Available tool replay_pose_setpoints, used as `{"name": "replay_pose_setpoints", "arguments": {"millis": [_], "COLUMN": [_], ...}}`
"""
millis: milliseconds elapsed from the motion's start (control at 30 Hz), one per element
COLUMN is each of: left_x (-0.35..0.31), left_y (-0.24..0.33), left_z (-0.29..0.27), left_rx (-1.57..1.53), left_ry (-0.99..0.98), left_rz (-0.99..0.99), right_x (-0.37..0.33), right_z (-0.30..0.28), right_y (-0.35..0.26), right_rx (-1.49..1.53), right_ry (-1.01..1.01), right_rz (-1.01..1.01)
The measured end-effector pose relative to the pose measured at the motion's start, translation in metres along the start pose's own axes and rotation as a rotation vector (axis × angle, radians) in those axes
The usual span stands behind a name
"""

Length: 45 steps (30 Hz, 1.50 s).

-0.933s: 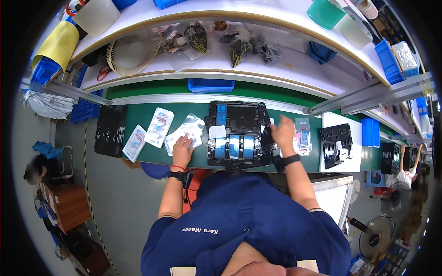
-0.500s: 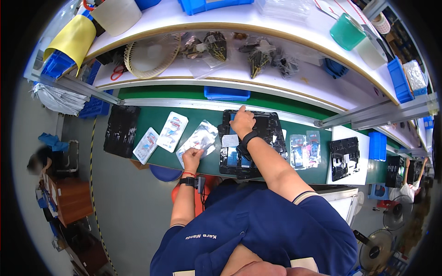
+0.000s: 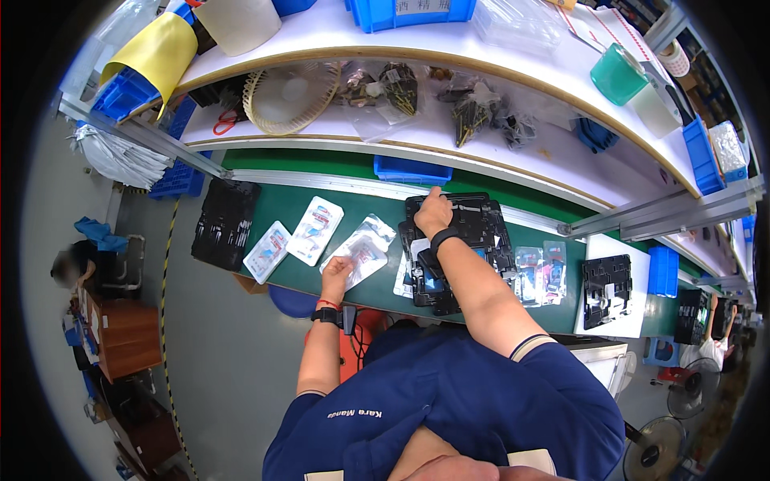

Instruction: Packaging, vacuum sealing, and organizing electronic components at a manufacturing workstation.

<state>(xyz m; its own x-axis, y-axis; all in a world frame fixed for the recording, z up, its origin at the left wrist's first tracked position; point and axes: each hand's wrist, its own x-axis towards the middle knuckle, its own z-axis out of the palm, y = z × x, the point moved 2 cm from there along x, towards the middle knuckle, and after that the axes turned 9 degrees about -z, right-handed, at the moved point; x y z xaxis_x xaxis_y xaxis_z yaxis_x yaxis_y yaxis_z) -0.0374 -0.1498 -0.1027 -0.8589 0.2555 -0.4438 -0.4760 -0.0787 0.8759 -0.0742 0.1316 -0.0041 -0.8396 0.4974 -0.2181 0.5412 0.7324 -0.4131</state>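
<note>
My left hand (image 3: pixel 337 274) pinches the near left edge of a silvery clear plastic pouch (image 3: pixel 366 255) lying on the green bench. My right hand (image 3: pixel 434 213) rests over the far left part of a black plastic tray (image 3: pixel 481 215), fingers curled near its far edge; what the fingertips grip is hidden. The tray has moulded compartments, and a blue piece (image 3: pixel 433 284) shows near its front. A whitish sheet or packet (image 3: pixel 403 282) sticks out at its left side. Left of the pouch lie two white printed packets (image 3: pixel 314 231) (image 3: pixel 267 252).
Clear packets (image 3: pixel 539 274) lie right of the tray. Farther right, another black tray (image 3: pixel 607 290) sits on a white board (image 3: pixel 642 276). Black stacked trays (image 3: pixel 226 223) stand at the bench's left end. A blue bin (image 3: pixel 413 170) and loaded shelves (image 3: pixel 345 120) border the back.
The view has shifted, so the bench appears farther right. Less blue shows on the black tray, and a whitish edge now shows at its left. My left hand stays at the pouch.
</note>
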Motion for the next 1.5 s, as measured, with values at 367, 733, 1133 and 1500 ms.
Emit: {"name": "replay_pose_setpoints", "arguments": {"millis": [367, 733, 1133, 1500], "left_x": [0.003, -0.027, -0.062, -0.071], "left_y": [0.071, 0.141, 0.156, 0.124], "left_z": [0.024, 0.053, 0.11, 0.154], "left_rx": [0.114, 0.525, 0.599, -0.278], "left_ry": [0.217, 0.456, -0.174, -0.523], "left_rz": [0.109, 0.625, 0.463, 0.146], "right_x": [-0.012, -0.07, -0.098, -0.123], "right_z": [-0.037, -0.079, -0.084, -0.082], "right_y": [0.03, -0.007, -0.02, 0.028], "right_rx": [0.284, 1.129, 1.195, 1.198], "right_ry": [0.058, 0.12, 0.065, -0.095], "right_rz": [-0.364, -0.568, -0.709, -0.682]}}
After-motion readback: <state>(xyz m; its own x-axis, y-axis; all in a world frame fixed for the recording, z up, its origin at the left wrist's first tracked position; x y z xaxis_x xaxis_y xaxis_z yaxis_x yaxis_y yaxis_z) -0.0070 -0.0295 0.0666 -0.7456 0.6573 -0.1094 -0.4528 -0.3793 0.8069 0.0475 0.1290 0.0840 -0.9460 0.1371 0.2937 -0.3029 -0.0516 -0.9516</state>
